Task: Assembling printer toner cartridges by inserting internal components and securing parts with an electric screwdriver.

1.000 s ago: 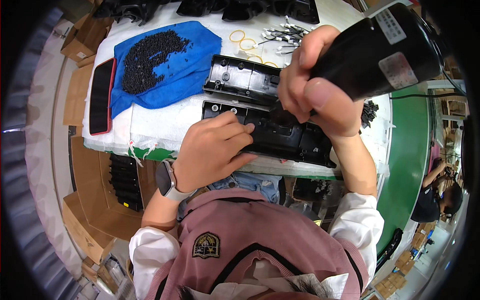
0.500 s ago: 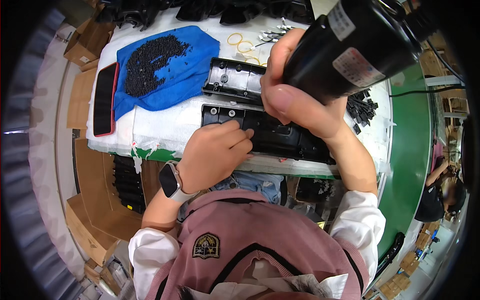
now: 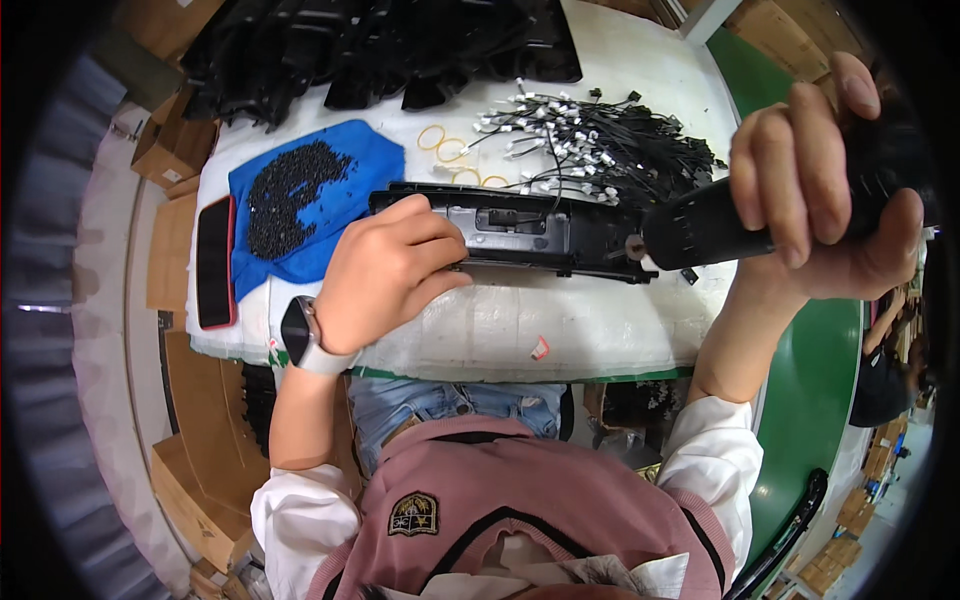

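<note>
My right hand (image 3: 800, 190) is wrapped round a black electric screwdriver (image 3: 700, 225), whose body runs into the dark right rim of the picture. Its narrow end reaches the right end of a long black plastic housing (image 3: 590, 235). A silvery lining and a small rectangular cutout show inside this housing. At the left end, the fingers of my left hand (image 3: 390, 260) are closed over the housing and hold it; the fingertips are partly hidden. Beyond the near wall, a second black edge runs along the housing's far side.
Left of the housing lies a blue cloth (image 3: 375, 150) with many small black screws (image 3: 290, 200). A red-edged phone (image 3: 215, 265) lies beside it. Behind are yellow rings (image 3: 452, 150), black cables with white connectors (image 3: 600, 140) and black plastic parts (image 3: 380, 50). Cardboard boxes (image 3: 205, 470) stand lower left.
The screwdriver has come down from in front of the view to the housing's right end. The two housing pieces, lying apart before, are now together, and my left hand has shifted to their left end.
</note>
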Demonstrator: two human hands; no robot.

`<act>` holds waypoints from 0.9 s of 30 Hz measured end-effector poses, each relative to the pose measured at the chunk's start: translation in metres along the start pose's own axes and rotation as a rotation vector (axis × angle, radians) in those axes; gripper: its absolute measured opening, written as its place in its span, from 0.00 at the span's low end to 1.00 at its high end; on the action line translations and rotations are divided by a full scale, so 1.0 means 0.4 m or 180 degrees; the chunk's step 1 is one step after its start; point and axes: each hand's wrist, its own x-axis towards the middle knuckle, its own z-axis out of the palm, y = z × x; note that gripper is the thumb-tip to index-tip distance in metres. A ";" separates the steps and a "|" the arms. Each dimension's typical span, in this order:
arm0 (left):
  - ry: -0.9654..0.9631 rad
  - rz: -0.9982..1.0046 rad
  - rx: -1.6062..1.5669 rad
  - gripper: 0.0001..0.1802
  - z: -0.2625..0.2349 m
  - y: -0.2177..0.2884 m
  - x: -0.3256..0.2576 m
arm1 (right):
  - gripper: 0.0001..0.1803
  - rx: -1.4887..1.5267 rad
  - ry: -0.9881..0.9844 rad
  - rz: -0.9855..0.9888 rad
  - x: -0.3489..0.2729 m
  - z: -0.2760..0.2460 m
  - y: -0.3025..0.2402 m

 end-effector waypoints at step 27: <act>0.0093 -0.0588 0.0393 0.20 -0.019 0.067 -0.080 | 0.34 -0.6350 0.2147 0.2585 -0.440 -0.359 -0.125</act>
